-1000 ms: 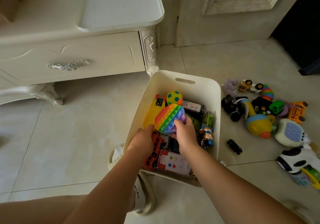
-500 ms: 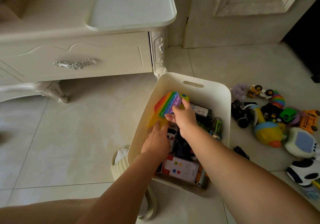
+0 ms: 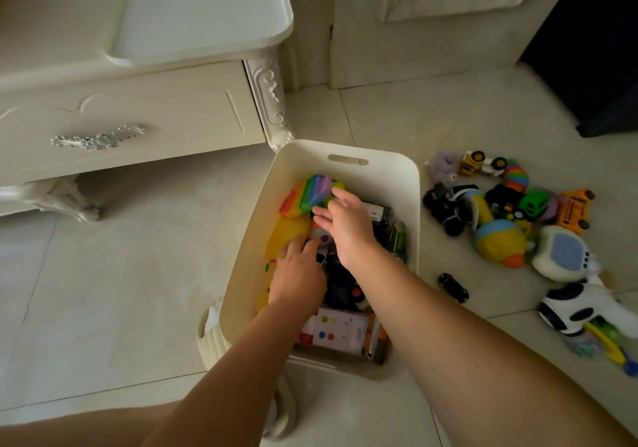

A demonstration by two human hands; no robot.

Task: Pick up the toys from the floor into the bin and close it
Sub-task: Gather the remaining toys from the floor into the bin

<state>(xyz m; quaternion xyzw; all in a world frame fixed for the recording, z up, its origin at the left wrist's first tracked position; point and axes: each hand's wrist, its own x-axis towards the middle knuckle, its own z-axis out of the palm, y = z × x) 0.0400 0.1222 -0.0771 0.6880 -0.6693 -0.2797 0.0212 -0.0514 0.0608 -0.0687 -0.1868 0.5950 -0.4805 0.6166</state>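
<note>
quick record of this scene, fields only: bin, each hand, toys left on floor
bin: white, no lid on it, part full of toys
left hand: fingers straight, resting on toys in bin beside yellow toy
right hand: fingers straight, touching rainbow toy in bin
floor: toy pile right of bin; black car apart from it, nearer the bin

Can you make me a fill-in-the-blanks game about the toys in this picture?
1. The left hand and right hand both reach into the white ____.
2. The small black car lies on the ____.
3. The drawer handle is ____ coloured.

Missing words: bin; floor; silver.
</note>
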